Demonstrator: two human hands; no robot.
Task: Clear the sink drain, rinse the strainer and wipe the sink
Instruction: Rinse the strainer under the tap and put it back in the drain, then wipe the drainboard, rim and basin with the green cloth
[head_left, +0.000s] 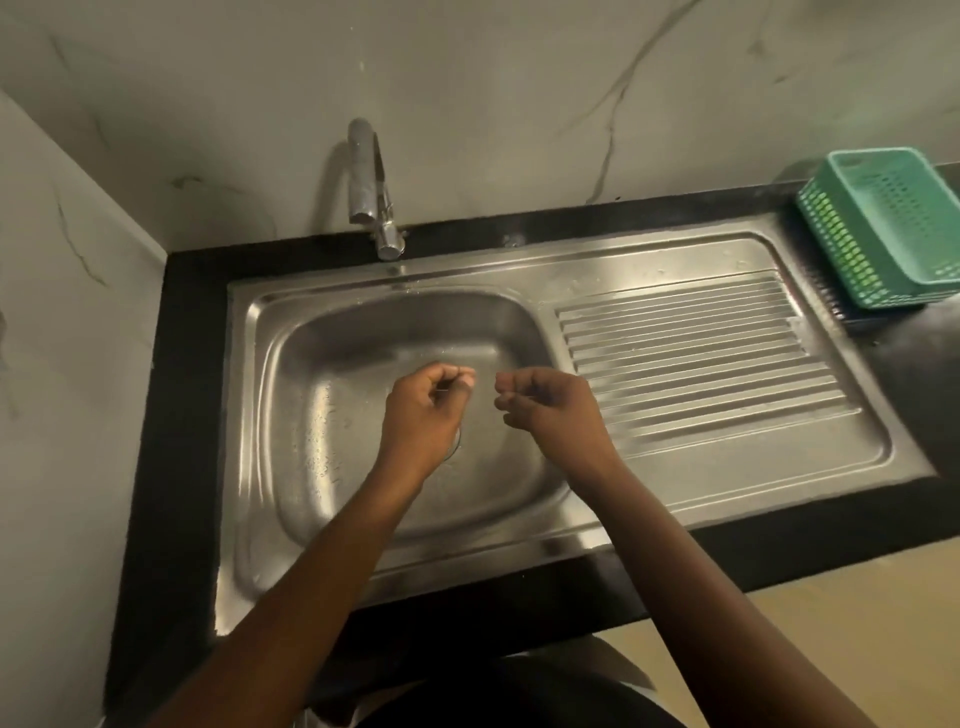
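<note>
A stainless steel sink (332, 374) lies below me, its basin wet with droplets. My left hand (423, 415) hovers over the basin's middle with its fingers curled and pinched together. It hides most of the drain (457, 443), of which only a sliver of rim shows. My right hand (545, 410) is just to the right, over the basin's right side, with its fingers also curled in. I see nothing clearly held in either hand, and no strainer is visible. The chrome faucet (370, 192) stands behind the basin, and no water is running.
A ribbed drainboard (701, 358) joins the basin on the right. A green plastic basket (883, 234) sits on the black countertop (182, 415) at the far right. Marble walls close in at the back and left.
</note>
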